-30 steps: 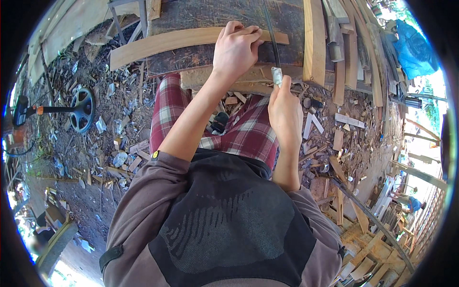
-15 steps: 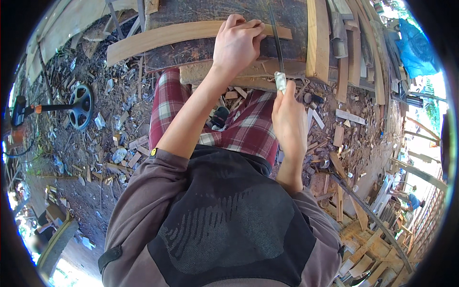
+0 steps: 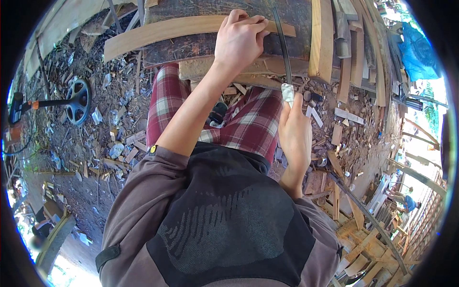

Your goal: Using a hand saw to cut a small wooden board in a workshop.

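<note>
My left hand (image 3: pixel 240 40) presses down on a long wooden strip (image 3: pixel 167 31), its fingers curled over the strip near the right end. The strip lies across a dark, worn bench top (image 3: pixel 201 51), its left end jutting past the edge. In my right hand (image 3: pixel 295 131) is the white-wrapped handle (image 3: pixel 288 92) of a long, narrow saw-like blade (image 3: pixel 282 43). That dark blade crosses the strip just right of my left fingers and points away from me. Its teeth, if any, are too small to make out.
Thick planks (image 3: pixel 321 40) lie along the bench's right side, with more boards beyond. Wood scraps and litter cover the ground (image 3: pixel 100 143). A black wheel-shaped object (image 3: pixel 78 102) stands at left. A blue sheet (image 3: pixel 416 50) hangs far right, and another person (image 3: pixel 409 203) is in the distance.
My right hand has drawn the blade back toward me and slightly right. The left hand stays on the strip, with only a slight shift of the view.
</note>
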Demonstrator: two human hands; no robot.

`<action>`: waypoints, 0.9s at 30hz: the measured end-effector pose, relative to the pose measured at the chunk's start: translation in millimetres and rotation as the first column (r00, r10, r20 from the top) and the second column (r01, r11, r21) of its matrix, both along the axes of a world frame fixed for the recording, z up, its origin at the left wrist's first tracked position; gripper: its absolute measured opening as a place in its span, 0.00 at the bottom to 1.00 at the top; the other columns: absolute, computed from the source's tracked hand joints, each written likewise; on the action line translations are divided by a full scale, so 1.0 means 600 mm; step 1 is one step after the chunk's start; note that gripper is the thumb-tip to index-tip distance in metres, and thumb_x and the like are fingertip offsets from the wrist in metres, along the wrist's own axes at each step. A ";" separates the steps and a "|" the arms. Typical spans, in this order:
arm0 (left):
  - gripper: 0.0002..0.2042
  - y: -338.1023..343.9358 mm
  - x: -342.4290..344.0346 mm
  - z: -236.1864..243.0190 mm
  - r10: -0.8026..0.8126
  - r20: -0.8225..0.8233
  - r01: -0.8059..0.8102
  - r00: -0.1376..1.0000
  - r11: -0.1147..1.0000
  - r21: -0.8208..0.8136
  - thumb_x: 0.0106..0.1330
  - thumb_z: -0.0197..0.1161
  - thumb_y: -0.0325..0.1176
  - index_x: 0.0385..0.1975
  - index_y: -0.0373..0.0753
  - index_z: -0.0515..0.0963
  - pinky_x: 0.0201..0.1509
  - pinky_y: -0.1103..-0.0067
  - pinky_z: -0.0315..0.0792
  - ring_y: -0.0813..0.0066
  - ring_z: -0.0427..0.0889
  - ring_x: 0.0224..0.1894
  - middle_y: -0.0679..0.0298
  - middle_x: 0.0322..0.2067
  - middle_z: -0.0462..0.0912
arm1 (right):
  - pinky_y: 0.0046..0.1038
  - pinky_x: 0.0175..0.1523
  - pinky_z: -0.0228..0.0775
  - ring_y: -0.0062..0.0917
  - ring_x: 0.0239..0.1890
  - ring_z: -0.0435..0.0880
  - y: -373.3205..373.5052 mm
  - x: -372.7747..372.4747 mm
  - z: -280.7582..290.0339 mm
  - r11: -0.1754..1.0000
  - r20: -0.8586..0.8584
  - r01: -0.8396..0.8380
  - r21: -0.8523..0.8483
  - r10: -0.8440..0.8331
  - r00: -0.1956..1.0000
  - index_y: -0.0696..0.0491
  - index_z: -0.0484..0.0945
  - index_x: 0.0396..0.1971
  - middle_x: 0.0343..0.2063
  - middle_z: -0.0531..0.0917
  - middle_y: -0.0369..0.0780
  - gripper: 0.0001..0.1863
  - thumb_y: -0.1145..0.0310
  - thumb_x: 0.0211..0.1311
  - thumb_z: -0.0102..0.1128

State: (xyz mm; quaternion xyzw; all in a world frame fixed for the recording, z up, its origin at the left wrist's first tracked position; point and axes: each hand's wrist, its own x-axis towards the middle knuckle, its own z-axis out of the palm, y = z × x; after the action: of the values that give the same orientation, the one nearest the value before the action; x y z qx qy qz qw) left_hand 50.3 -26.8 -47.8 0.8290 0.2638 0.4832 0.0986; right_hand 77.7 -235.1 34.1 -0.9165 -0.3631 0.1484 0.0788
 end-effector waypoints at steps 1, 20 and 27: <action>0.10 0.002 0.000 -0.001 -0.003 -0.005 0.003 1.000 1.000 0.008 0.58 0.67 0.34 0.40 0.45 0.87 0.53 0.70 0.75 0.64 0.77 0.48 0.74 0.43 0.86 | 0.54 0.32 0.69 0.56 0.29 0.81 -0.002 -0.001 0.000 1.000 -0.006 0.011 0.001 -0.011 1.000 0.54 0.60 0.48 0.22 0.80 0.58 0.11 0.65 0.74 0.42; 0.08 0.000 0.006 -0.005 0.016 0.066 -0.020 0.998 0.999 0.051 0.55 0.68 0.32 0.34 0.43 0.86 0.50 0.72 0.75 0.66 0.76 0.46 0.76 0.39 0.85 | 0.54 0.35 0.70 0.57 0.31 0.81 0.025 0.005 -0.008 1.000 0.012 -0.020 0.011 0.019 1.000 0.54 0.61 0.47 0.24 0.81 0.57 0.10 0.64 0.74 0.41; 0.10 0.001 0.005 -0.002 -0.007 0.006 0.007 1.000 1.000 0.018 0.58 0.68 0.34 0.40 0.46 0.87 0.53 0.72 0.75 0.67 0.78 0.47 0.75 0.42 0.87 | 0.55 0.32 0.67 0.58 0.31 0.80 0.007 0.006 -0.003 0.999 -0.031 0.020 0.042 -0.018 0.999 0.54 0.60 0.49 0.24 0.80 0.59 0.12 0.64 0.74 0.42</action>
State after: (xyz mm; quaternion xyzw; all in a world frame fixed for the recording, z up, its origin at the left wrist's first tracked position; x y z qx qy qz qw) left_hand 53.2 -26.4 -49.3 0.8293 0.2563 0.4877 0.0937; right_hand 81.4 -231.0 32.5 -0.9156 -0.3561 0.1540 0.1051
